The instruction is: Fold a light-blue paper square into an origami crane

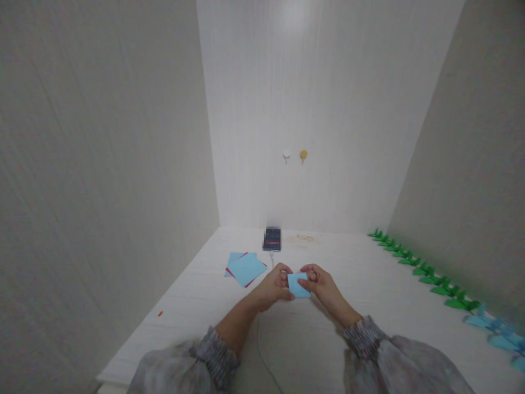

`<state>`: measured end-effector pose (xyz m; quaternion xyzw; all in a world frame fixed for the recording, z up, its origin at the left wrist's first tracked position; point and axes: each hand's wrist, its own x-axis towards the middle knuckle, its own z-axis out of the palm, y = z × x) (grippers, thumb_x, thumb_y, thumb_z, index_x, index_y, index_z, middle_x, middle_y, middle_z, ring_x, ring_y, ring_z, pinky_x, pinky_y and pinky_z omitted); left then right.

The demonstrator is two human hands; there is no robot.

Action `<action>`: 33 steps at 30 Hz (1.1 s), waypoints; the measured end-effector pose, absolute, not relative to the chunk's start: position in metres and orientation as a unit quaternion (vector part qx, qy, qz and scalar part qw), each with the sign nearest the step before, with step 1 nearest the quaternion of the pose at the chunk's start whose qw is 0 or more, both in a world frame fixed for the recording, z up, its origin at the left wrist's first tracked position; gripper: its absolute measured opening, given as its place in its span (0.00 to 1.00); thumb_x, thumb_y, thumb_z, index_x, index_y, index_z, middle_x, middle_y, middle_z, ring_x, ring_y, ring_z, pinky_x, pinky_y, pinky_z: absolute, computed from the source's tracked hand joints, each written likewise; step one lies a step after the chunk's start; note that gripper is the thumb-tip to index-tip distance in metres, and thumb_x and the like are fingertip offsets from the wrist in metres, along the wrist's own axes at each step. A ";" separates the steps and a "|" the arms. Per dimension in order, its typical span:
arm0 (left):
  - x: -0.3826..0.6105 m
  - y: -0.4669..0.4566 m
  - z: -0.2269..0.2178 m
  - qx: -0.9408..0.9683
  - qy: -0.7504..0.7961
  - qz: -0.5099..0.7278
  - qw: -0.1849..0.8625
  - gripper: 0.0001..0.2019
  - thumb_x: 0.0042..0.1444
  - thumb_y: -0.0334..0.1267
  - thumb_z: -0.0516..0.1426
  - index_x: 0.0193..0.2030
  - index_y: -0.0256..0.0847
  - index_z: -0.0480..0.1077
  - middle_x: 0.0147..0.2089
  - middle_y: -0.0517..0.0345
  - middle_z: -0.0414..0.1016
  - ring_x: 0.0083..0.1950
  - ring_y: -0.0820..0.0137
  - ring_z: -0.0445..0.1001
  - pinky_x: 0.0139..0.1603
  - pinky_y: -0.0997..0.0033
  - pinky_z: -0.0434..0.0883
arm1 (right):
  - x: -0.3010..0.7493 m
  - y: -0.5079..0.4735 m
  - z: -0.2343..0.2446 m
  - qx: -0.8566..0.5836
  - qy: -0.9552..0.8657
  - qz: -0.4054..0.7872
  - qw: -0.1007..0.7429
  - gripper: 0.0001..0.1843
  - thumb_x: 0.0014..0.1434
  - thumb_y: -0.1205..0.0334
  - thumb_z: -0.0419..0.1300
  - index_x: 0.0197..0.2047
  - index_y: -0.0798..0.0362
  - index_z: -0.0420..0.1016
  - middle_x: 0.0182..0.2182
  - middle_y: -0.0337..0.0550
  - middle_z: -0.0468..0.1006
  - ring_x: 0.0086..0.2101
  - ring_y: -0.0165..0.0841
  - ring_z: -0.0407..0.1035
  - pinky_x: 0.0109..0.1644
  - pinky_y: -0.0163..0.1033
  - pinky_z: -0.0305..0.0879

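Both of my hands meet over the middle of the white table (pixel 197 306). A small folded piece of light blue paper (pixel 296 287) is held between them. My left hand (pixel 275 285) pinches its left edge with curled fingers. My right hand (pixel 319 283) pinches its right edge, thumb on top. Both arms wear grey patterned sleeves with gathered cuffs.
A small stack of blue and red paper squares (pixel 245 268) lies to the left, beyond my hands. A dark phone (pixel 272 239) stands at the back with a cable running toward me. Folded green paper figures (pixel 426 271) and blue ones (pixel 498 331) line the right wall. Two hooks (pixel 295 156) hang on the back wall.
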<state>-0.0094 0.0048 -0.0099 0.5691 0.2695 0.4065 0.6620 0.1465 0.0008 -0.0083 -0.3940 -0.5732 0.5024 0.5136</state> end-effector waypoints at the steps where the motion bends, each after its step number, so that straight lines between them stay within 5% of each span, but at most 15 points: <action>1: -0.009 0.005 -0.011 0.568 0.275 0.407 0.661 0.27 0.28 0.25 0.62 0.35 0.40 0.53 0.28 0.64 0.65 0.27 0.77 0.67 0.25 0.77 0.63 | 0.148 0.001 -0.008 -0.393 -0.573 0.503 0.515 0.15 0.38 0.61 0.61 0.30 0.53 0.60 0.15 0.30 0.62 0.17 0.24 0.57 0.22 0.31 0.53; 12: -0.010 0.008 -0.017 0.563 0.278 0.399 0.668 0.29 0.28 0.27 0.62 0.36 0.40 0.51 0.21 0.69 0.65 0.20 0.75 0.68 0.27 0.63 0.69 | 0.151 0.005 -0.010 -0.399 -0.576 0.505 0.504 0.19 0.36 0.57 0.63 0.31 0.52 0.59 0.15 0.30 0.63 0.17 0.26 0.59 0.22 0.32 0.54; 33: -0.012 0.004 -0.015 0.573 0.310 0.368 0.663 0.27 0.31 0.31 0.62 0.38 0.40 0.52 0.23 0.62 0.69 0.24 0.69 0.71 0.27 0.67 0.68 | 0.155 0.007 -0.009 -0.389 -0.575 0.513 0.506 0.21 0.37 0.57 0.62 0.32 0.51 0.57 0.15 0.29 0.62 0.18 0.26 0.59 0.22 0.32 0.54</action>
